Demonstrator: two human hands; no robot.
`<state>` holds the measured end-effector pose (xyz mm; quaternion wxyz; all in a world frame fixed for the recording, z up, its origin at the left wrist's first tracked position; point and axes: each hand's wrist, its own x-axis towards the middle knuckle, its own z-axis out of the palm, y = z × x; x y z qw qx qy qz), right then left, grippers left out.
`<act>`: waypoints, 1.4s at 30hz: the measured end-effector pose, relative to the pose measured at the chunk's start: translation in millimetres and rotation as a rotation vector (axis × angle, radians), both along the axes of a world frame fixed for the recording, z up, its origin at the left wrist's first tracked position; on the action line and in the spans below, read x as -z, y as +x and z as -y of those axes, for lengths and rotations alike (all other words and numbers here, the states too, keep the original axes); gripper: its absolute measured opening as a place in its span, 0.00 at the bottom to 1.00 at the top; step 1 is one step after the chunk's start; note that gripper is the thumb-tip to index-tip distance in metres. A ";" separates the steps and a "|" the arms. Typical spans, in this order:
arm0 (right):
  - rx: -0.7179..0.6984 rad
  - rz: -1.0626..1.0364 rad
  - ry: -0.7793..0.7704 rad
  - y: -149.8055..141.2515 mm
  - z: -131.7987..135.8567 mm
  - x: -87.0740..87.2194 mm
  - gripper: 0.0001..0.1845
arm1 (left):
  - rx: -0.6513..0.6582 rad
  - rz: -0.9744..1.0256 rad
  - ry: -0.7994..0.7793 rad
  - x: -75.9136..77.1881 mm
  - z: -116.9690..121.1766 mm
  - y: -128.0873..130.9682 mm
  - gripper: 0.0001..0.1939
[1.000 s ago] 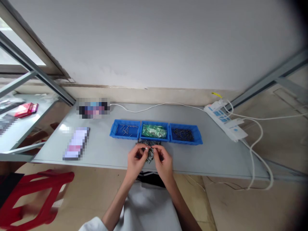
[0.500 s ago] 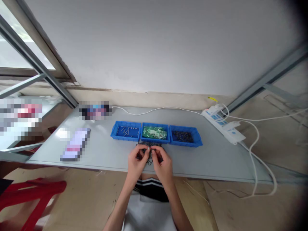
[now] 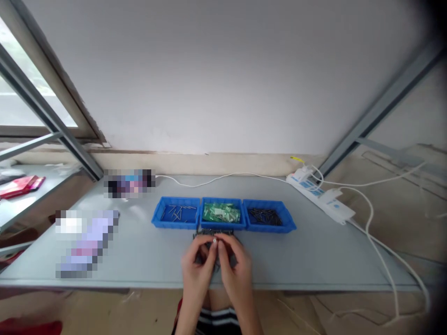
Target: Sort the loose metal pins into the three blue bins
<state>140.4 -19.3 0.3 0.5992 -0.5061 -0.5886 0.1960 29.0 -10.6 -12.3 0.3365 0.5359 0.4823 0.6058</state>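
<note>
My left hand [image 3: 198,263] and my right hand [image 3: 234,265] meet at the table's front, thumbs and forefingers pinched together. Between the fingertips shows a tiny pale round piece [image 3: 214,240], too small to name. Under and behind both hands lies a pile of dark screw-like pieces [image 3: 218,231], partly covered by the fingers. Just beyond, three blue bins stand in a row. The left bin [image 3: 176,226] has several thin silver pins, the middle bin [image 3: 223,226] green-and-clear small packets, and the right bin [image 3: 289,223] dark screw-like pieces.
On the left lies a blurred phone-like object [image 3: 89,244], with another blurred item [image 3: 131,183] behind it. A white power strip [image 3: 324,199] with cables lies at the right. Metal frame posts [image 3: 377,107] flank the grey table [image 3: 139,260], against a wall.
The camera view has tilted up, so the table and hands sit lower in the picture. Both hands keep their pinch together over the pile.
</note>
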 end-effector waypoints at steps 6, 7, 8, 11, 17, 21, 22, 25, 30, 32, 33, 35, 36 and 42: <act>-0.023 -0.012 -0.015 5.0 -0.8 8.3 0.12 | 0.006 0.010 -0.025 1.5 -3.1 0.4 0.14; -0.022 -0.016 -0.019 5.9 -0.7 7.6 0.11 | 0.005 0.008 -0.028 -0.5 -3.2 0.8 0.14; -0.020 -0.021 -0.024 6.8 -0.6 6.6 0.11 | 0.006 0.004 -0.030 -2.5 -3.3 1.1 0.15; -0.021 -0.019 -0.039 8.7 -0.5 3.2 0.11 | 0.000 -0.012 -0.023 -7.5 -2.7 1.0 0.14; -0.073 0.008 -0.023 5.9 -1.5 -7.1 0.12 | -0.002 -0.031 0.016 -8.8 1.6 -1.0 0.07; -0.081 -0.008 -0.030 6.4 -4.3 -7.4 0.11 | -0.003 -0.047 0.021 -4.0 2.1 -0.1 0.06; -0.081 -0.007 -0.031 7.3 -5.1 -6.3 0.11 | 0.002 -0.055 0.012 -2.7 1.8 0.2 0.06; -0.078 -0.005 -0.027 10.7 -6.7 -2.9 0.10 | 0.013 -0.076 -0.031 0.0 0.4 0.5 0.06; -0.055 0.014 -0.030 13.8 -4.4 -2.0 0.10 | 0.029 -0.079 -0.050 -1.5 -0.5 -0.2 0.06; -0.054 0.024 -0.046 14.5 -2.1 -2.2 0.10 | 0.031 -0.079 -0.059 -3.5 -0.4 -0.1 0.06; -0.054 0.028 -0.051 14.9 -1.0 -2.4 0.10 | 0.026 -0.080 -0.064 -4.4 -0.4 0.2 0.06; -0.050 0.034 -0.051 15.6 1.0 -2.9 0.10 | 0.025 -0.081 -0.067 -6.1 -0.5 1.1 0.06; -0.050 0.037 -0.050 16.0 1.7 -3.4 0.10 | 0.029 -0.080 -0.069 -6.7 -0.6 1.6 0.06; -0.052 0.024 -0.066 15.9 1.4 -5.4 0.10 | 0.039 -0.079 -0.072 -6.9 0.0 1.0 0.07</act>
